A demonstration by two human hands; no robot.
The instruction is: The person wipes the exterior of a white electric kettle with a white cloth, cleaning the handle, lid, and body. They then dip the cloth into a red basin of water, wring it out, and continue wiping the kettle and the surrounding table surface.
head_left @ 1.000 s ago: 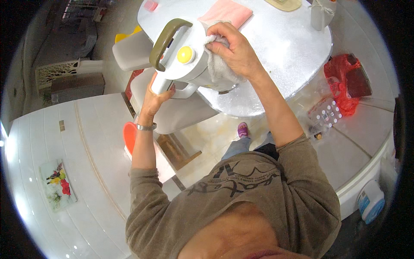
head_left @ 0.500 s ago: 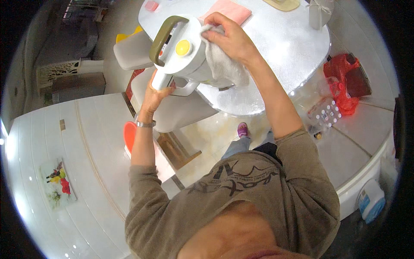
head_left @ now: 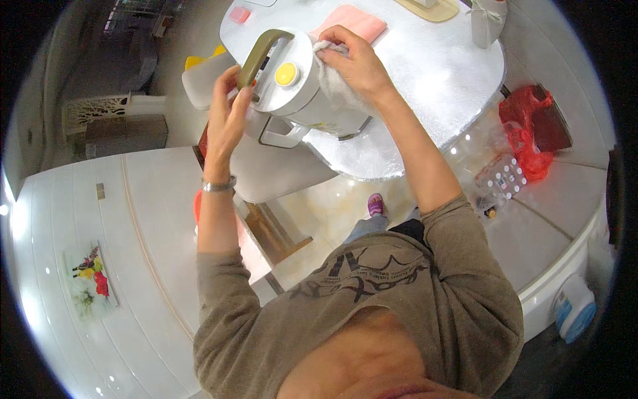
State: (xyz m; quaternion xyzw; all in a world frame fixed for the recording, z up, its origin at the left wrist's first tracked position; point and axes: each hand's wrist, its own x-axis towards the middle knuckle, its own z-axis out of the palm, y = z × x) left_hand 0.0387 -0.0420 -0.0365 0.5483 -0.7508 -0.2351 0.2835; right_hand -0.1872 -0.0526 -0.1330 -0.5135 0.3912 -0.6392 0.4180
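Note:
A white countertop blender or soy milk maker [head_left: 319,110] stands near the left edge of the white table, with a yellow round cap [head_left: 286,74] on its lid. An olive carrying handle [head_left: 258,58] arches over that lid, and a white side handle [head_left: 282,135] sticks out toward me. Beside the olive handle's near end is my left hand [head_left: 227,110], its fingers apart and the tips at or close to it. My right hand [head_left: 355,63] pinches a pale cloth [head_left: 342,86] against the appliance's right side. The cloth hangs down along the body.
A folded pink cloth [head_left: 359,23] and a small pink object [head_left: 240,14] lie on the table [head_left: 425,86]. Grey chairs [head_left: 279,173] stand along its left. On the floor at right are a red plastic bag [head_left: 528,136] and a pack of white-capped bottles [head_left: 503,176].
My left hand has let go of the white side handle and moved up to the olive lid handle. The appliance has shifted slightly. My right hand keeps the cloth against its side.

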